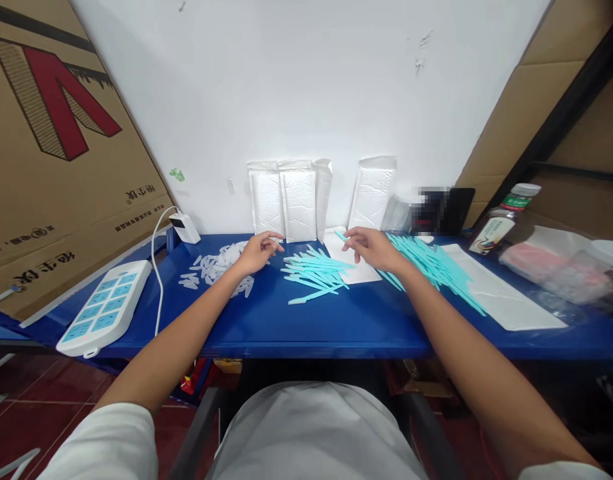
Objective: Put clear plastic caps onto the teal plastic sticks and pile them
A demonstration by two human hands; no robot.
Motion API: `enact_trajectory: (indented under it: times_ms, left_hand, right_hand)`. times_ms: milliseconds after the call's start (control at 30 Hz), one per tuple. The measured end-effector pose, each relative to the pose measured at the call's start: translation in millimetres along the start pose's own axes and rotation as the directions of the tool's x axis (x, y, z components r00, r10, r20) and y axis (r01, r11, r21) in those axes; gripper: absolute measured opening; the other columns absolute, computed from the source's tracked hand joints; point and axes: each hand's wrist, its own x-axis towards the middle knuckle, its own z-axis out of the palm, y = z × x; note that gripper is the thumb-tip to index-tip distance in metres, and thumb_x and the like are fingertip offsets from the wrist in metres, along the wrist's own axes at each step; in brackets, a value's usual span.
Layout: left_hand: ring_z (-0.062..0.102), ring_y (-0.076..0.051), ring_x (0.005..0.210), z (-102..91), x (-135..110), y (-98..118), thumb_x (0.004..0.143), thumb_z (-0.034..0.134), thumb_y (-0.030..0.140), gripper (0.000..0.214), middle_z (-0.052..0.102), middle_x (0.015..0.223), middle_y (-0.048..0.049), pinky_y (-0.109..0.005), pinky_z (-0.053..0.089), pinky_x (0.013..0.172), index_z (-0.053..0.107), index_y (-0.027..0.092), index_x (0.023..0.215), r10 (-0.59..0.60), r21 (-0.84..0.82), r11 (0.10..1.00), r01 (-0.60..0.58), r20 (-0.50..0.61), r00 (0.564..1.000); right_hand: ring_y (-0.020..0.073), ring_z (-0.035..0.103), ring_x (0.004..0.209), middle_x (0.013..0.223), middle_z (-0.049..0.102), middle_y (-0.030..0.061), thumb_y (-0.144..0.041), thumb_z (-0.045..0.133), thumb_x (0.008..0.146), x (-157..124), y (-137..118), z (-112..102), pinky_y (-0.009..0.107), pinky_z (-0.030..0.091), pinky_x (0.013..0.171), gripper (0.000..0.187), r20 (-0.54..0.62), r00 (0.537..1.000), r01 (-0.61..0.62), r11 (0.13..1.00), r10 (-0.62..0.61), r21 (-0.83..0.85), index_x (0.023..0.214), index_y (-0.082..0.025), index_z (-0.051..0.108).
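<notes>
My left hand (259,251) rests over a heap of small clear plastic sleeves (216,267) on the blue table (311,327), with a clear sleeve pinched in its fingertips. My right hand (373,248) hovers above a white sheet (353,270), pinching a thin turquoise stick (340,235). Between the hands lies a loose pile of turquoise sticks (313,273). A larger heap of turquoise sticks (433,267) lies just right of my right hand.
White padded envelopes (296,200) lean on the wall behind. A white power strip (106,307) and charger (185,227) sit at the left. A bottle (501,220), plastic bags (561,267) and a long white sheet (501,297) are at the right. Cardboard boxes (51,153) flank both sides.
</notes>
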Motion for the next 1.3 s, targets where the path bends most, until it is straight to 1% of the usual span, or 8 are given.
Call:
enact_trajectory:
  times_ms: [100,200,333,467,733,1000,1200,1300]
  left_hand:
    - [0.075,-0.023,0.082,4.9,-2.6,6.7,0.084,0.080,0.059,0.053,0.080,0.104,-0.0158,-0.036,0.059,0.074,0.063,0.017,0.112,-0.079,-0.180,0.980,0.080,0.014,0.997]
    - [0.078,-0.025,0.081,13.5,-6.0,14.5,0.081,0.083,0.062,0.055,0.081,0.101,-0.0175,-0.035,0.059,0.069,0.062,0.016,0.103,-0.132,-0.259,0.956,0.137,0.039,0.991]
    - [0.076,-0.023,0.077,25.8,-10.1,20.7,0.077,0.088,0.059,0.053,0.080,0.091,-0.0156,-0.031,0.058,0.065,0.069,0.013,0.094,-0.098,-0.252,0.962,0.103,0.034,0.995]
    - [0.076,-0.021,0.081,32.3,-12.9,20.8,0.078,0.089,0.055,0.048,0.081,0.096,-0.0144,-0.031,0.060,0.070,0.075,0.013,0.097,-0.075,-0.261,0.961,0.089,0.063,0.995]
    - [0.077,-0.024,0.080,35.8,-16.8,25.8,0.079,0.087,0.056,0.049,0.081,0.097,-0.0148,-0.030,0.060,0.065,0.077,0.014,0.101,-0.091,-0.225,0.968,0.112,0.102,0.991]
    - [0.078,-0.024,0.075,40.3,-18.7,32.2,0.074,0.091,0.055,0.050,0.082,0.087,-0.0117,-0.032,0.062,0.067,0.078,0.014,0.100,-0.127,-0.245,0.957,0.155,0.127,0.984]
    - [0.076,-0.025,0.070,45.6,-21.9,36.1,0.072,0.091,0.057,0.051,0.081,0.084,-0.0124,-0.036,0.062,0.067,0.081,0.014,0.097,-0.114,-0.210,0.967,0.143,0.147,0.983]
    - [0.076,-0.026,0.067,49.7,-24.8,36.8,0.074,0.091,0.057,0.048,0.079,0.077,-0.0122,-0.036,0.061,0.064,0.081,0.014,0.093,-0.101,-0.183,0.974,0.136,0.187,0.977]
  right_hand:
    - [0.0125,0.062,0.051,0.096,0.080,0.0099,-0.057,0.063,0.097,-2.2,-7.4,1.9,0.027,0.047,0.055,0.040,0.030,0.999,0.011,0.999,-0.012,0.043,0.108,-0.019,0.065]
    - [0.0117,0.054,0.047,0.080,0.077,0.0069,-0.061,0.063,0.095,-3.6,-15.8,5.0,0.026,0.042,0.049,0.045,0.031,0.999,-0.011,1.000,0.011,0.007,0.107,-0.018,0.070]
    - [0.0121,0.055,0.052,0.076,0.076,0.0070,-0.051,0.063,0.094,-5.0,-25.1,12.8,0.024,0.041,0.049,0.041,0.047,0.999,-0.022,0.999,0.023,-0.024,0.107,-0.014,0.075]
    - [0.0118,0.055,0.052,0.081,0.076,0.0069,-0.045,0.065,0.090,-7.0,-29.3,22.7,0.024,0.045,0.047,0.042,0.142,0.989,-0.050,0.996,0.039,0.077,0.116,-0.014,0.074]
    - [0.0117,0.057,0.055,0.091,0.080,0.0106,-0.053,0.069,0.090,-8.9,-30.6,29.9,0.024,0.047,0.043,0.045,0.229,0.973,-0.046,0.991,0.017,0.122,0.110,-0.013,0.074]
    - [0.0120,0.059,0.057,0.093,0.081,0.0130,-0.054,0.071,0.089,-9.8,-30.5,28.6,0.023,0.045,0.045,0.052,0.258,0.966,-0.065,0.993,0.038,0.098,0.117,-0.010,0.077]
    - [0.0113,0.057,0.053,0.093,0.082,0.0109,-0.055,0.071,0.089,-11.0,-33.4,33.3,0.023,0.043,0.047,0.050,0.283,0.959,-0.041,0.993,0.008,0.111,0.116,-0.014,0.080]
    - [0.0131,0.062,0.057,0.095,0.083,0.0104,-0.057,0.072,0.090,-11.8,-35.3,38.4,0.023,0.043,0.049,0.049,0.311,0.950,-0.010,0.992,-0.031,0.128,0.113,-0.015,0.082]
